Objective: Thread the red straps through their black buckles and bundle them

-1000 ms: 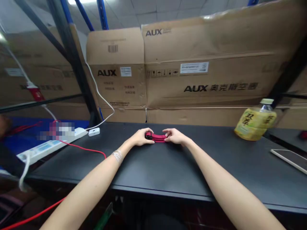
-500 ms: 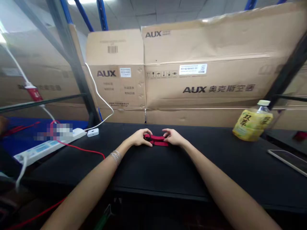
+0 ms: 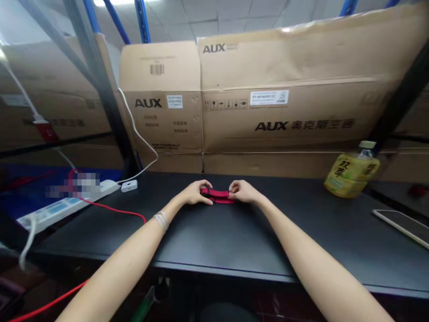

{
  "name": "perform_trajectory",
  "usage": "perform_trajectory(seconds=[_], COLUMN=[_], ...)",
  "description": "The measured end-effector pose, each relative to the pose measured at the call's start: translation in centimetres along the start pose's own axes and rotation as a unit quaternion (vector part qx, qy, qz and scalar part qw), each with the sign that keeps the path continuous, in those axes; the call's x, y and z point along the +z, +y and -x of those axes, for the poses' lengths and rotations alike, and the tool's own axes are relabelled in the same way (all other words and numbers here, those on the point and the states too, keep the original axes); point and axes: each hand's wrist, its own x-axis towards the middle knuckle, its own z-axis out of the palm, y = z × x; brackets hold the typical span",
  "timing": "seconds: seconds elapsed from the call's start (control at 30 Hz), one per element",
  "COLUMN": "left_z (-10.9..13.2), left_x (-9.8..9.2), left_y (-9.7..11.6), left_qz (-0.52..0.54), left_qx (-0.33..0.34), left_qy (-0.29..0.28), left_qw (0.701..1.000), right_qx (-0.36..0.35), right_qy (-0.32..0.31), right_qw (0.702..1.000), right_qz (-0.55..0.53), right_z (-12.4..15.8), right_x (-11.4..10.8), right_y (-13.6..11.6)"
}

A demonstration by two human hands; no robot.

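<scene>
A red strap (image 3: 219,193) with a dark buckle-like piece at its left end lies folded in two bands over the black tabletop (image 3: 214,237). My left hand (image 3: 196,192) grips the strap's left end between thumb and fingers, partly hiding the dark piece. At the other end, my right hand (image 3: 241,191) pinches the upper band with its fingertips. The lower band runs just in front of it, near the table surface. Silvery bracelets (image 3: 161,220) circle my left wrist.
To the left lie a white power strip (image 3: 72,203), a small white adapter (image 3: 129,186) and a red cable (image 3: 117,209). A yellow-labelled bottle (image 3: 351,172) and a phone (image 3: 404,226) are on the right. Large cardboard boxes (image 3: 284,107) line the back edge.
The upper band of the strap has lifted slightly at the right, and my right hand's fingers have closed in on its end. My left hand has stayed in place.
</scene>
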Motion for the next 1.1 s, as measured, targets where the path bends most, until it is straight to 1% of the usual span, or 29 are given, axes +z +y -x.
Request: perform_trajectory(seconds=[0.13, 0.3, 0.53, 0.73, 0.87, 0.97, 1.03, 1.1], left_z=[0.1, 0.0, -0.1, -0.1, -0.1, -0.1, 0.0, -0.1], left_x=[0.0, 0.0, 0.0, 0.1, 0.2, 0.3, 0.4, 0.6], left_y=[0.0, -0.2, -0.3, -0.2, 0.0, 0.2, 0.3, 0.3], left_qz=[-0.036, -0.049, -0.051, -0.053, -0.028, -0.006, -0.014, -0.033], left_qx=[0.003, 0.004, 0.003, 0.012, 0.037, 0.033, 0.024, 0.020], left_qy=[0.007, 0.009, 0.009, 0.008, 0.004, -0.007, 0.000, 0.020], left_qw=[0.999, 0.999, 0.999, 0.998, 0.999, 0.999, 1.000, 0.999], right_qx=[-0.025, -0.052, -0.049, -0.050, -0.048, -0.051, -0.048, -0.043], right_qy=[-0.007, -0.006, -0.010, 0.000, -0.011, -0.010, -0.004, 0.001], right_qw=[0.999, 0.998, 0.998, 0.998, 0.998, 0.998, 0.997, 0.997], right_qz=[0.035, 0.029, 0.033, 0.036, 0.042, 0.041, 0.053, 0.070], right_z=[0.1, 0.0, -0.1, -0.3, -0.3, -0.1, 0.1, 0.3], right_x=[0.0, 0.4, 0.7, 1.0, 1.0, 0.9, 0.8, 0.7], right_y=[-0.1, 0.1, -0.2, 0.0, 0.1, -0.1, -0.4, -0.8])
